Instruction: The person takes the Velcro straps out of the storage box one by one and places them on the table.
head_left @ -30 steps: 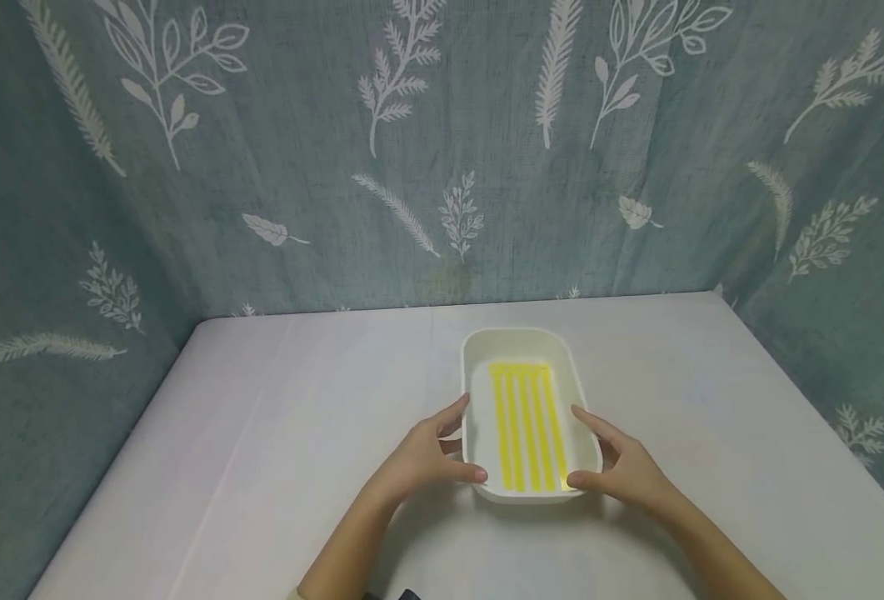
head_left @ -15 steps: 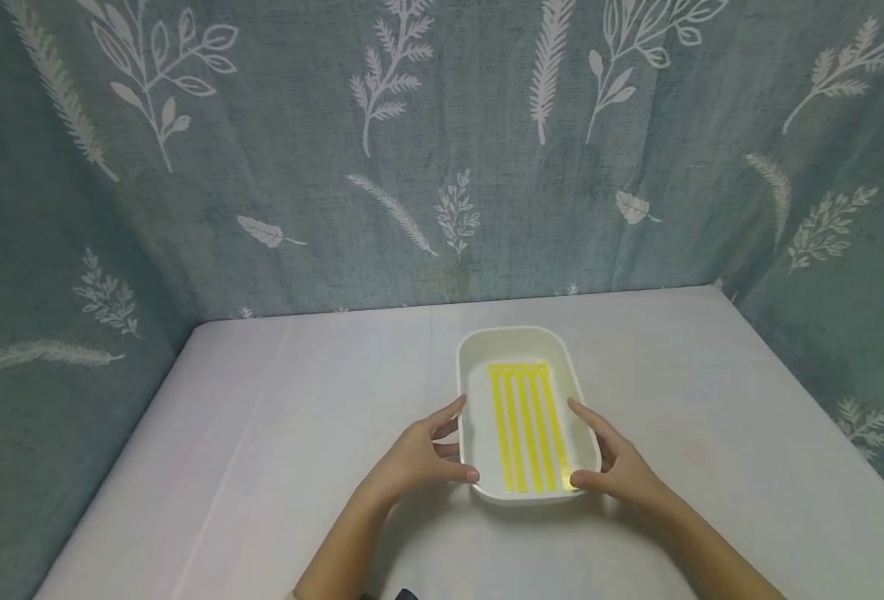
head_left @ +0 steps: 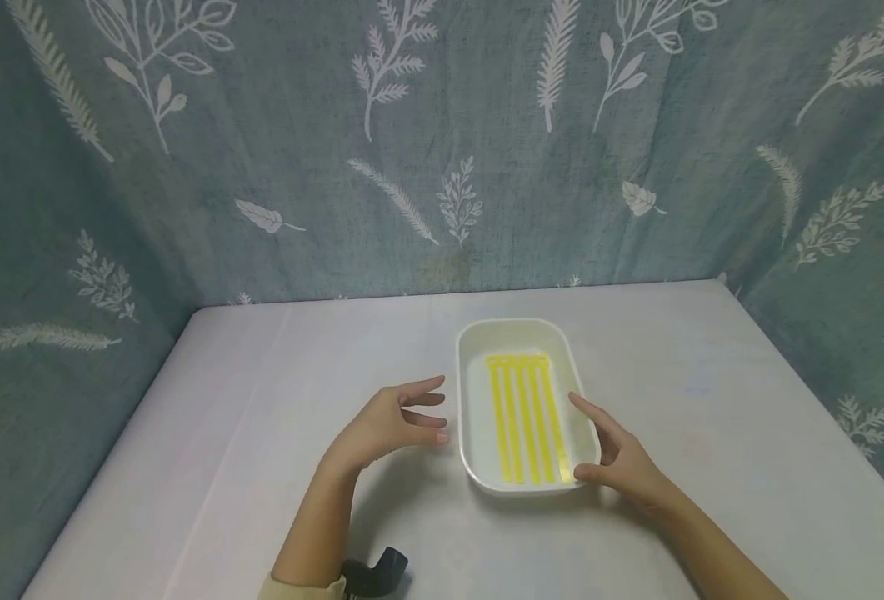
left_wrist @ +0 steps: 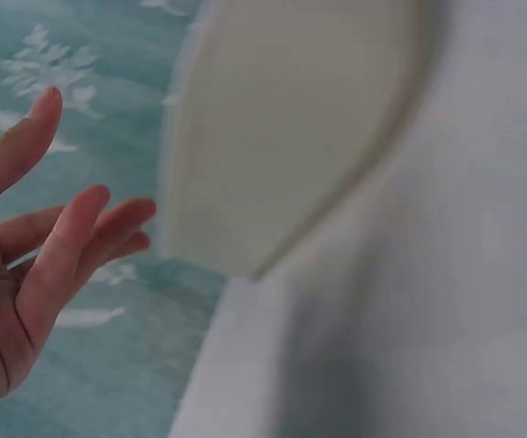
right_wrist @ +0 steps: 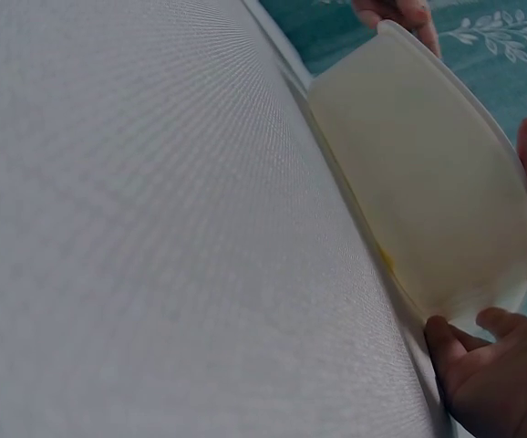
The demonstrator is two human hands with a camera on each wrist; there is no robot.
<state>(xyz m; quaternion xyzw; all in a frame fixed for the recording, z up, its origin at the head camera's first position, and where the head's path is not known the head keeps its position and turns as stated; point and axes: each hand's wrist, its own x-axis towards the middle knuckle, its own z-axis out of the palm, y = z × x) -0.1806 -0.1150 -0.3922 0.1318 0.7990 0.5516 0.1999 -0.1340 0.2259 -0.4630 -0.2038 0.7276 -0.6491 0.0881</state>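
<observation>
A white rounded rectangular plastic basin stands on the table with several yellow stripes along its inside bottom. To its left, my left hand hovers apart from the wall, fingers loosely bent and holding nothing. In the left wrist view a gap shows between that left hand and the basin's blurred outer side. My right hand holds the near right corner, thumb at the rim and fingers along the outside. The right wrist view shows this right hand against the basin's pale wall.
A white cloth covers the table. Behind and at both sides hangs a blue-green curtain with white leaf prints. A black device sits at my left wrist by a beige sleeve.
My left hand has let go of the basin's left side and drawn back leftward. The right hand keeps its hold at the right corner, and the basin stays nearly in place.
</observation>
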